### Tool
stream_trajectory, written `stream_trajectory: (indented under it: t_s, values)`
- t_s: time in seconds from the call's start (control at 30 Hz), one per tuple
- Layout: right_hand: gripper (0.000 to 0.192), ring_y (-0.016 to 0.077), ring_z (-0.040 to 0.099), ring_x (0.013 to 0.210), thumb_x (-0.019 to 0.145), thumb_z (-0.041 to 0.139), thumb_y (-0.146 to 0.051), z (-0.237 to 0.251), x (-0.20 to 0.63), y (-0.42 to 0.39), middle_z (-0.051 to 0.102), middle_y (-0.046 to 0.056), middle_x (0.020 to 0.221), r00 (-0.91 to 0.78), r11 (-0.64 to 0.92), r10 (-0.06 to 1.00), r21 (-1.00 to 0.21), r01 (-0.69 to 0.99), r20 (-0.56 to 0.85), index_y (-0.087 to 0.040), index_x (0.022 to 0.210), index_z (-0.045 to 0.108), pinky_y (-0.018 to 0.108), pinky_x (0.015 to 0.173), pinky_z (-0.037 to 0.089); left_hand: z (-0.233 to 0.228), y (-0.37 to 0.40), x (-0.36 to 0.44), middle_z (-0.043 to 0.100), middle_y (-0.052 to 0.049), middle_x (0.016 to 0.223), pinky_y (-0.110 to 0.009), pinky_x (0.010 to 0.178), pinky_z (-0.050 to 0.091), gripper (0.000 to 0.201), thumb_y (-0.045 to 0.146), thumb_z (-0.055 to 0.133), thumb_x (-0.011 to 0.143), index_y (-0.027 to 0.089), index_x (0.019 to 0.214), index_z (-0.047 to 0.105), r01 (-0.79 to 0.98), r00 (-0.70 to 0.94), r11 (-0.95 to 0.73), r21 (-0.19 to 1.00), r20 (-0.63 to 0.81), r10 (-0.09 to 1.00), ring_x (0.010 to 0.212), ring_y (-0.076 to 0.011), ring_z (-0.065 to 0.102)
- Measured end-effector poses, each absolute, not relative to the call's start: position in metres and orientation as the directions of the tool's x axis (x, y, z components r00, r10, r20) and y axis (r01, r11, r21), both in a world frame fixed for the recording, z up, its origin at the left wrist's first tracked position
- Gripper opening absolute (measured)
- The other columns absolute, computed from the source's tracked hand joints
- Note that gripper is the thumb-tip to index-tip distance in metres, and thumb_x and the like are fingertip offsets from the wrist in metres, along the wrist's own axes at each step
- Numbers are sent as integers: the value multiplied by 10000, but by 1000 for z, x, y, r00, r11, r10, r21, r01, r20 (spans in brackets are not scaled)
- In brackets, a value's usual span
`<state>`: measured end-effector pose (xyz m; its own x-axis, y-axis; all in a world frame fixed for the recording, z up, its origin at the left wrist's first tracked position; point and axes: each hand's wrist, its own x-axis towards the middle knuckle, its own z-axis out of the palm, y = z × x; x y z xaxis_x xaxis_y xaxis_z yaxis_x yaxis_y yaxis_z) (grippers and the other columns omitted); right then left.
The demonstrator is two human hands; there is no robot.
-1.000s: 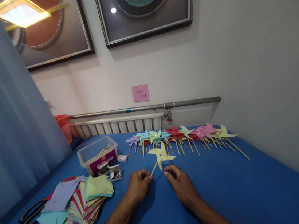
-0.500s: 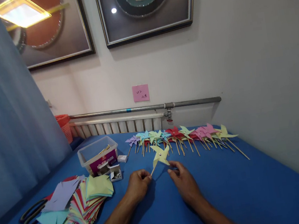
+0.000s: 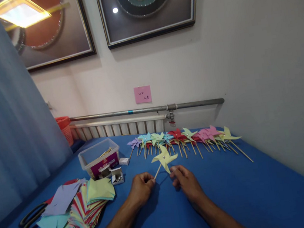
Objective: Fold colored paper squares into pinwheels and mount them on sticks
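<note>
Pinching the stick of the yellow pinwheel (image 3: 163, 158) with the left hand (image 3: 139, 187), right hand (image 3: 183, 182) fingertips nipping one blade, just before the pinwheel row (image 3: 183, 136), probably checking its spin.

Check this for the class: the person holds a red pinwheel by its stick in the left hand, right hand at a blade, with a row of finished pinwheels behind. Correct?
Not quite: the pinwheel held is yellow, not red, as the head view shows. The rest stands: the left hand pinches its stick, the right hand is at a blade, and the row of finished pinwheels lies behind.
</note>
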<state>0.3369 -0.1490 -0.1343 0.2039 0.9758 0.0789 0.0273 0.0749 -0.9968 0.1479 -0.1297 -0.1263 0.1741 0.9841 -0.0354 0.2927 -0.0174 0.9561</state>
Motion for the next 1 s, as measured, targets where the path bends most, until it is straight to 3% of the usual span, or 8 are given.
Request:
stream_trajectory:
  t_s: [0.23, 0.33, 0.5, 0.7, 0.87, 1.0]
  values:
    - [391, 87, 504, 454, 729, 690, -584, -126, 329, -160, 635, -34, 680, 125, 3, 992, -978, -208, -23, -209, 761, 583, 222, 454, 337, -124, -132, 150, 456, 67, 481, -232, 471, 244, 174, 333, 652, 718, 166, 712, 602, 254, 204, -13, 967, -41, 978, 453, -85, 346]
    - [350, 81, 499, 461, 723, 713, -524, -124, 329, -161, 613, -43, 646, 109, -14, 993, -972, -233, -41, -203, 739, 574, 215, 458, 325, -124, -131, 149, 458, 64, 485, -234, 467, 238, 194, 350, 649, 704, 162, 713, 605, 254, 192, -18, 967, -32, 981, 455, -86, 351]
    - [382, 90, 476, 432, 726, 695, -549, -130, 331, -157, 522, -71, 514, 93, -19, 995, -980, -197, -38, -217, 661, 519, 220, 452, 332, -124, -130, 148, 455, 65, 502, -228, 478, 248, 225, 381, 660, 691, 164, 713, 607, 258, 181, -8, 966, -40, 983, 473, -87, 377]
    - [410, 81, 398, 372, 805, 592, -569, -137, 332, -154, 468, -74, 416, 113, 2, 994, -1000, -12, 0, -229, 602, 485, 215, 426, 283, -128, -130, 149, 454, 61, 499, -233, 477, 249, 176, 336, 637, 716, 164, 700, 601, 264, 192, -38, 964, -14, 981, 470, -87, 360]
    - [372, 83, 389, 360, 818, 569, -527, -134, 330, -155, 428, -89, 429, 117, -23, 993, -1000, 5, -22, -237, 609, 468, 210, 403, 278, -128, -130, 148, 455, 60, 501, -234, 480, 246, 172, 334, 634, 737, 166, 710, 608, 276, 192, -43, 960, -11, 981, 469, -88, 357]
    - [442, 80, 387, 354, 816, 562, -609, -129, 329, -157, 424, -89, 455, 127, -48, 991, -999, -5, -49, -236, 601, 463, 217, 395, 301, -128, -129, 147, 473, 54, 514, -234, 495, 268, 157, 320, 637, 744, 166, 717, 616, 294, 190, -43, 955, -14, 982, 486, -97, 399]
